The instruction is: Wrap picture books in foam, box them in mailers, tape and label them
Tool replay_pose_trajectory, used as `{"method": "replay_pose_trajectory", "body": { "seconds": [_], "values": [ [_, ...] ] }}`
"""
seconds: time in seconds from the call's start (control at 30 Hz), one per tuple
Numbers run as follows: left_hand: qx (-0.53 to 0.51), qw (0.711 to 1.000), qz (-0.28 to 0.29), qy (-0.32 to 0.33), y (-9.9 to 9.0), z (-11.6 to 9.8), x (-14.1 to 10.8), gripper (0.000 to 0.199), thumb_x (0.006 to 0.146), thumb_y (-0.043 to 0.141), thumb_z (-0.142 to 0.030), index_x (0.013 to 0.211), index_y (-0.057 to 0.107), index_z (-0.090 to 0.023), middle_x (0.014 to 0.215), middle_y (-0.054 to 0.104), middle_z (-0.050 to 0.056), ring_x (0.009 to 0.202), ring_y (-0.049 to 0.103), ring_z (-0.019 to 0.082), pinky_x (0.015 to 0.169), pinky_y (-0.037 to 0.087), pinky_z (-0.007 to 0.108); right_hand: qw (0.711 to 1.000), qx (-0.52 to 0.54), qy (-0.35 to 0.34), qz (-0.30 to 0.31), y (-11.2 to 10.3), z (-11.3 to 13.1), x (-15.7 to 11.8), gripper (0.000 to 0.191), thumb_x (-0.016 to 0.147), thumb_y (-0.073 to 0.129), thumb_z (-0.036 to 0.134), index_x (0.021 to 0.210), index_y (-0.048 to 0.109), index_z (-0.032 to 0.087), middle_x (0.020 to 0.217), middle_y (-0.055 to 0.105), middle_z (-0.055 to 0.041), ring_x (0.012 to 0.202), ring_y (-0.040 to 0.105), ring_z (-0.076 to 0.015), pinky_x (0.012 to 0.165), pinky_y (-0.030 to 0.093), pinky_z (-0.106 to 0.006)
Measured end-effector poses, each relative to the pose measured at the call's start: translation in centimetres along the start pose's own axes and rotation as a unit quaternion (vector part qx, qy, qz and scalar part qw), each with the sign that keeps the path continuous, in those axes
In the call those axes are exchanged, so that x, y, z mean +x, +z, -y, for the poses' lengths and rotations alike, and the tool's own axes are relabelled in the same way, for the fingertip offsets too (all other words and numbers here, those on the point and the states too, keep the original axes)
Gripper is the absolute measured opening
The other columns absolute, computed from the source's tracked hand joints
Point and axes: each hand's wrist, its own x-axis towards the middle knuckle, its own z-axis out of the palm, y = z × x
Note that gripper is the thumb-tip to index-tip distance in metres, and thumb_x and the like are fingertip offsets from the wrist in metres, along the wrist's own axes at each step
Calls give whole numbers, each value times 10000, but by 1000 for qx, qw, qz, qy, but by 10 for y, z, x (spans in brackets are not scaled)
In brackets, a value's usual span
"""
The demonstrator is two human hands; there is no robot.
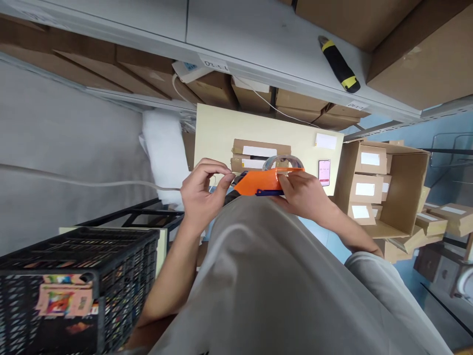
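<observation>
My right hand [305,192] is wrapped round an orange tape dispenser [256,182] with a dark blue part along its lower edge. A roll of clear tape [284,161] sits on the dispenser's far side. At the dispenser's pointed front end, my left hand [205,190] has thumb and forefinger pinched together; what lies between those fingertips is too small to make out. Just beyond the dispenser, two flat cardboard boxes with white labels, a farther box [260,149] and a nearer box [251,163], lie on the cream table [218,128].
A phone [324,172] and a white label card [325,141] lie at the table's right. Beside it stands a large open carton [399,197] holding small labelled boxes. A black crate [125,276] is at lower left. A yellow-black utility knife [339,64] rests on the shelf [251,34].
</observation>
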Motion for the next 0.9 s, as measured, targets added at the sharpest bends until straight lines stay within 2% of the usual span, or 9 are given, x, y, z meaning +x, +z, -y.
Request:
{"method": "replay_pose_trajectory", "body": {
  "seconds": [0.1,0.2,0.3,0.37,0.47,0.57,0.73,0.8,0.9],
  "values": [
    [3,997,49,-55,3,-3,0,390,1006,781,-615,942,731,-234,909,731,50,869,695,202,834,602,348,992,60,45,97,-7,-10,3,512,1166,540,624,1149,745,156,789,747,-85,719,665,-249,672,433,-354],
    [-18,985,98,-140,10,-3,-2,394,995,767,-607,966,736,-216,924,748,44,856,697,190,850,599,332,972,130,84,177,-11,-21,6,524,1144,581,633,1309,736,161,863,785,-84,707,670,-242,664,387,-342],
    [-36,971,129,-200,16,-1,-6,429,951,790,-632,955,732,-206,892,752,39,823,682,185,828,588,323,942,211,108,239,-12,-32,5,563,1132,584,632,1436,713,176,806,772,-49,649,641,-217,659,360,-330],
    [-53,961,153,-224,19,2,-9,456,918,812,-653,926,732,-204,854,743,35,796,666,181,796,572,314,911,278,119,279,-11,-39,3,561,1115,588,653,1408,733,197,757,766,-25,599,607,-194,638,356,-322],
    [-89,944,188,-256,20,8,-10,496,869,839,-685,890,737,-200,831,740,38,763,654,177,753,550,310,853,379,122,338,-9,-50,2,523,1093,581,693,1166,784,216,799,820,-25,588,614,-169,617,388,-311],
    [-116,934,192,-279,22,20,-7,523,806,873,-698,882,749,-196,860,759,51,755,657,177,740,542,318,820,431,123,357,-5,-57,8,570,1072,576,745,993,767,214,858,856,-42,650,674,-169,648,441,-306],
    [-152,924,173,-305,31,44,-4,518,728,907,-671,858,750,-194,802,735,48,727,649,178,725,544,331,795,456,124,380,1,-63,23,668,1030,567,840,950,762,207,856,861,-61,698,714,-189,663,468,-308],
    [-166,926,159,-301,35,48,-3,491,729,905,-643,858,752,-194,793,733,44,710,639,170,719,543,330,802,449,128,372,1,-64,26,651,1028,584,828,987,768,205,840,853,-53,697,713,-190,660,459,-305],
    [-179,935,135,-275,35,44,1,434,757,897,-594,859,755,-197,837,764,52,734,660,170,758,575,338,832,432,132,323,0,-65,28,650,1011,617,818,1061,779,191,790,812,-36,690,687,-188,660,434,-301]
  ]
}}
